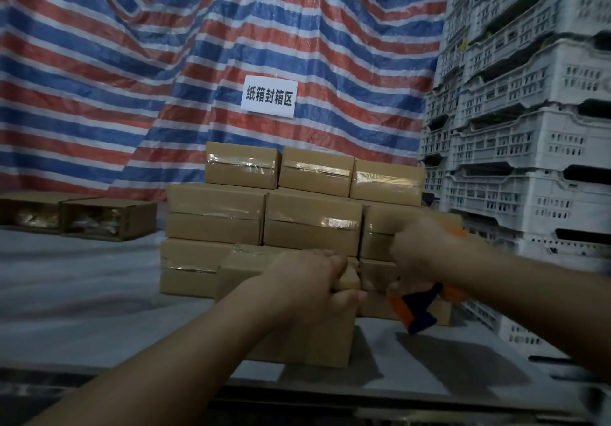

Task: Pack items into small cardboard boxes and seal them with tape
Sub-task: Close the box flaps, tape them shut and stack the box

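A striped tarpaulin (132,62) bearing a white sign (269,95) hangs behind the stack of taped boxes (264,214) on the counter (82,293); white crates (529,128) tower right of the stack, and two open boxes (76,215) lie to its left. In front of the stack, touching it, stands the small cardboard box (310,339), its top corner gripped by the left hand (310,280) with fingers curled. Right of that box, the right hand (420,250) clasps an orange-and-blue tape dispenser (420,310), hiding part of the stack.

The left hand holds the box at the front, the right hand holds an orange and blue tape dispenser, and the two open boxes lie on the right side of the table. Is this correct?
Not quite. In the head view the two open boxes lie on the left side of the table, not the right. The rest holds: the left hand holds the front box, and the right hand holds the tape dispenser.
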